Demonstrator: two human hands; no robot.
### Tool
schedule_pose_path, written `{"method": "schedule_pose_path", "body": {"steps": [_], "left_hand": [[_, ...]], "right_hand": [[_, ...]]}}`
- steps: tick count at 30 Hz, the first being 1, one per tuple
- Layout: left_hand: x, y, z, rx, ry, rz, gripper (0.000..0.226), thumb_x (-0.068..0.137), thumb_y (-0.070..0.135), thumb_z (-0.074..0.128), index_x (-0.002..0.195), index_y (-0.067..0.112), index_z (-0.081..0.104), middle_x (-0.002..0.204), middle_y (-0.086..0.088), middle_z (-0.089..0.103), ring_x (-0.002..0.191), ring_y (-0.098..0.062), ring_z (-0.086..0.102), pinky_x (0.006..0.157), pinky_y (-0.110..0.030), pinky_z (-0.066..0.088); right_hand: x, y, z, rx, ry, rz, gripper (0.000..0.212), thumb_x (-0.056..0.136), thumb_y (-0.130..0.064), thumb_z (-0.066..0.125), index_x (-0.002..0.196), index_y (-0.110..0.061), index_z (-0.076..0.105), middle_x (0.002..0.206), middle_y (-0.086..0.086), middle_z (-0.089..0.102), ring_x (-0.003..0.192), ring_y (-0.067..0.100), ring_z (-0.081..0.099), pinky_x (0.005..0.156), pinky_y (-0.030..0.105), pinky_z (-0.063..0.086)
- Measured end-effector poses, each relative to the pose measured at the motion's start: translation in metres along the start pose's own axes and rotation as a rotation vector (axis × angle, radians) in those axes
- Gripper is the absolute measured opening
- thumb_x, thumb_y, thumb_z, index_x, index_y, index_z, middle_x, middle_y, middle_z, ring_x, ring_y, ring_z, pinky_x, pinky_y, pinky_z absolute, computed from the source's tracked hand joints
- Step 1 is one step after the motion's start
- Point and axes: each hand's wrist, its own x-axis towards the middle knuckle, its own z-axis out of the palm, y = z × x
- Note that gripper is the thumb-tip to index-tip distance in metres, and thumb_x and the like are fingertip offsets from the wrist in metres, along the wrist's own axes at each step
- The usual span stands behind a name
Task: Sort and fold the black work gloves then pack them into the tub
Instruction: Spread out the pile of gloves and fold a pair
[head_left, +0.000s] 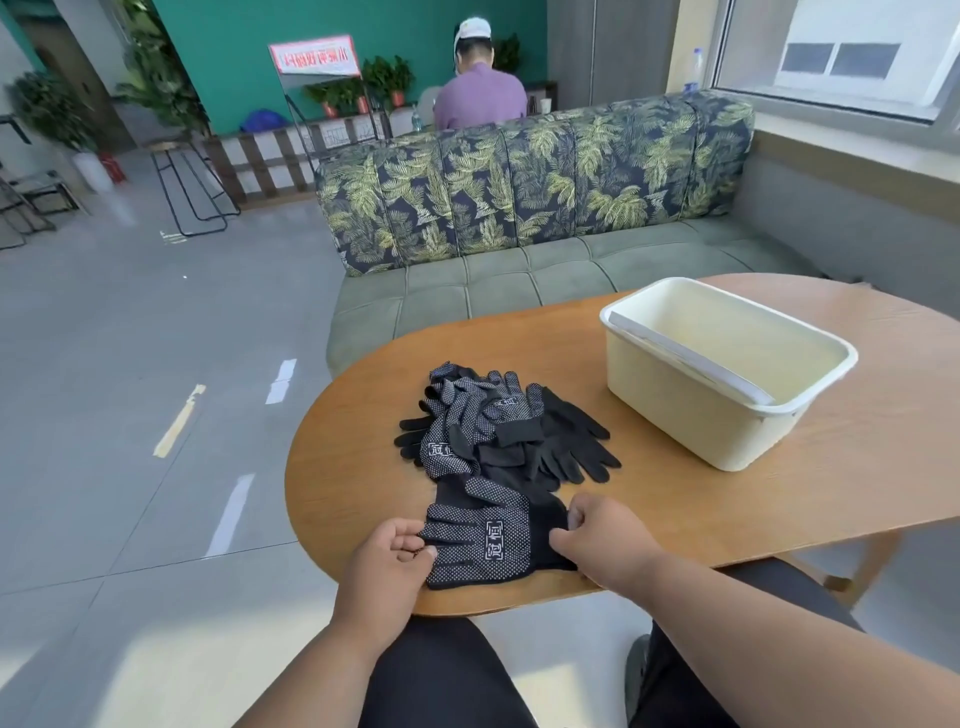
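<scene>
A black work glove (488, 535) with white grip dots lies flat near the table's front edge, fingers pointing left. My left hand (387, 558) pinches its fingertips. My right hand (602, 538) grips its plain black cuff. Just behind it sits a loose pile of several black gloves (493, 431), some dotted side up, some plain. The cream plastic tub (727, 415) stands at the right of the pile with no gloves in it; a flat pale sheet leans along its left inner wall.
The oval wooden table (675, 499) has its edge close to my lap. A green sofa (519, 280) with a leaf-print back stands behind the table. A person sits far behind it, facing away. Grey floor lies to the left.
</scene>
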Motion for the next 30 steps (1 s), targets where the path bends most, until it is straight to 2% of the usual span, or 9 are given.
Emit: {"method": "schedule_pose_path", "body": {"steps": [4,8,11,14,16,19,23,27,30], "left_hand": [[-0.002,0.0,-0.001,0.03,0.032,0.002,0.024,0.092,0.019,0.077,0.11,0.031,0.067,0.104,0.007,0.07,0.094,-0.007,0.068,0.08,-0.02,0.051],[-0.002,0.002,-0.008,0.161,0.05,-0.014,0.01,0.095,0.028,0.072,0.105,0.032,0.07,0.098,0.012,0.073,0.093,-0.003,0.067,0.081,-0.024,0.052],[-0.003,0.002,-0.01,0.269,0.047,0.014,0.004,0.097,0.031,0.071,0.099,0.033,0.073,0.093,0.015,0.073,0.089,0.002,0.065,0.073,-0.015,0.047],[-0.002,0.001,-0.01,0.359,0.042,0.066,0.006,0.098,0.032,0.069,0.097,0.033,0.075,0.096,0.014,0.071,0.086,0.002,0.064,0.068,-0.009,0.042],[0.0,0.0,-0.009,0.418,0.043,0.102,0.009,0.099,0.033,0.067,0.095,0.033,0.075,0.099,0.013,0.067,0.086,0.0,0.062,0.069,-0.012,0.043],[0.002,0.0,-0.01,0.481,0.011,0.118,0.014,0.102,0.035,0.062,0.092,0.033,0.071,0.099,0.011,0.065,0.087,-0.003,0.06,0.076,-0.024,0.05],[0.009,0.006,-0.017,0.578,-0.124,0.112,0.023,0.106,0.036,0.054,0.097,0.025,0.073,0.104,0.015,0.064,0.093,-0.006,0.061,0.087,-0.031,0.052],[0.012,0.014,-0.024,0.61,-0.212,0.08,0.021,0.107,0.038,0.05,0.101,0.031,0.069,0.1,0.011,0.07,0.094,-0.011,0.065,0.087,-0.033,0.055],[0.007,0.013,-0.023,0.519,-0.17,0.073,0.015,0.104,0.042,0.056,0.098,0.032,0.066,0.096,0.012,0.07,0.09,-0.007,0.065,0.08,-0.031,0.056]], "right_hand": [[0.003,0.004,-0.001,-0.018,0.039,0.005,0.022,0.082,-0.029,0.069,0.088,-0.017,0.052,0.073,0.01,0.069,0.061,0.022,0.061,0.057,0.038,0.054],[0.007,0.006,-0.001,0.052,0.035,0.035,0.03,0.086,-0.029,0.069,0.111,-0.027,0.052,0.069,0.007,0.072,0.05,0.015,0.063,0.044,0.026,0.048],[0.01,0.005,0.002,0.011,0.034,0.023,0.022,0.088,-0.032,0.069,0.106,-0.024,0.059,0.069,0.005,0.072,0.06,0.019,0.069,0.055,0.033,0.059],[0.013,0.007,0.004,-0.02,0.031,0.017,0.019,0.088,-0.033,0.071,0.103,-0.026,0.061,0.074,0.004,0.073,0.067,0.022,0.072,0.059,0.034,0.06],[0.015,0.008,0.005,-0.028,0.026,0.01,0.019,0.088,-0.032,0.072,0.102,-0.026,0.062,0.076,0.003,0.073,0.069,0.022,0.072,0.061,0.036,0.061],[0.016,0.009,0.004,-0.048,0.017,0.007,0.016,0.09,-0.03,0.074,0.1,-0.024,0.062,0.079,0.002,0.073,0.071,0.02,0.072,0.062,0.034,0.061],[0.017,0.009,0.001,-0.068,-0.004,0.013,0.016,0.09,-0.028,0.075,0.087,-0.021,0.06,0.078,0.002,0.072,0.069,0.02,0.072,0.065,0.036,0.063],[0.018,0.011,-0.004,-0.051,-0.048,0.024,0.016,0.088,-0.023,0.074,0.083,-0.018,0.059,0.069,0.003,0.069,0.057,0.018,0.067,0.06,0.039,0.062],[0.016,0.011,-0.007,-0.003,-0.077,0.018,0.014,0.089,-0.018,0.074,0.09,-0.018,0.061,0.069,0.002,0.07,0.051,0.013,0.065,0.054,0.034,0.061]]}}
